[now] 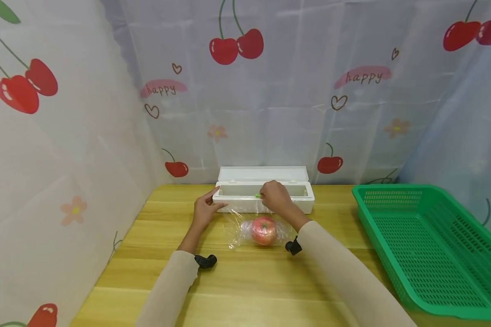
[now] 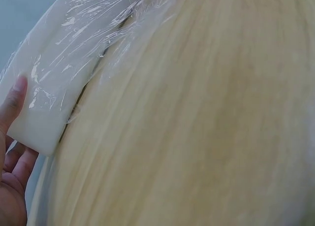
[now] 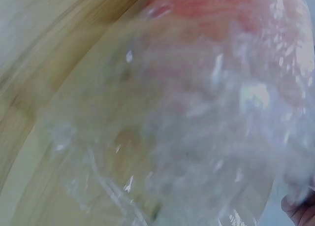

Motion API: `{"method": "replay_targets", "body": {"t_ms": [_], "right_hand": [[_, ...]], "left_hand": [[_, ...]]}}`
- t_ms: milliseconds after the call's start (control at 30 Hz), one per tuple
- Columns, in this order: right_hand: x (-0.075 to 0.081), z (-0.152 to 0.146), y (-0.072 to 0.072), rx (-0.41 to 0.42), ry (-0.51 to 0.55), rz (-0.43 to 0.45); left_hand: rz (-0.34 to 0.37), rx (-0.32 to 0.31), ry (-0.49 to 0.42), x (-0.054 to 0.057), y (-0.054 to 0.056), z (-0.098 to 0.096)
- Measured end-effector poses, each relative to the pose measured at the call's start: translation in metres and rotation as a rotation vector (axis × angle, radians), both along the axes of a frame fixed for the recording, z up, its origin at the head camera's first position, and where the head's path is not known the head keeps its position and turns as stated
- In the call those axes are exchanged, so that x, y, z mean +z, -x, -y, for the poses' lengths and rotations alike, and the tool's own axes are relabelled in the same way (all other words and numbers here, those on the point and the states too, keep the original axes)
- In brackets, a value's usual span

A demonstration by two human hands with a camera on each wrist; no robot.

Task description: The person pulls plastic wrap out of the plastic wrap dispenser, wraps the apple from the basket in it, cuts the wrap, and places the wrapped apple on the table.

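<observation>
A white cling film box [image 1: 304,205] stands at the back of the table with its lid [image 1: 263,173] tipped up behind it. My left hand [image 1: 204,210] grips the box's left end, with the thumb along the front face in the left wrist view. On the front rim, the fingers of my right hand [image 1: 275,195] pinch a small green slide cutter [image 1: 258,195], mostly hidden beneath them. Clear cling film [image 1: 235,229] hangs down the box front to the table. Just before the box sits a red apple [image 1: 264,230], wrapped in the film; it looms blurred in the right wrist view.
A green plastic basket [image 1: 397,254] stands on the right of the wooden table [image 1: 245,290]. Behind the box and along the left side hangs a cherry-print curtain [image 1: 270,113]. Black wrist cameras sit by both sleeves.
</observation>
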State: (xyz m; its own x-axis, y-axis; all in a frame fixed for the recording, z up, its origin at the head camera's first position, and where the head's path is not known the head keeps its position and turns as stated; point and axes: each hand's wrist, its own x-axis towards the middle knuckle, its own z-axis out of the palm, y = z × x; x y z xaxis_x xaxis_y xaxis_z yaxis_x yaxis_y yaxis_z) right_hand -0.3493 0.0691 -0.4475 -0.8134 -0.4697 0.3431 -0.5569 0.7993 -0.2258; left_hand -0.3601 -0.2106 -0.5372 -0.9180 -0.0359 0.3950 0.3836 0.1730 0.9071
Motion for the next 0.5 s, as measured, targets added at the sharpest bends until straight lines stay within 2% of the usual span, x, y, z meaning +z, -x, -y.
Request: {"method": "replay_targets", "body": {"t_ms": [300,500], "right_hand": [[0.000,-0.015,-0.003,0.000,-0.007,-0.028],[-0.004,-0.023,-0.002,0.015,0.010,-0.038]], "left_hand": [[0.009,-0.014,0.010,-0.001,0.001,0.002],[0.004,-0.007,0.019,0.003,-0.004,0.000]]}}
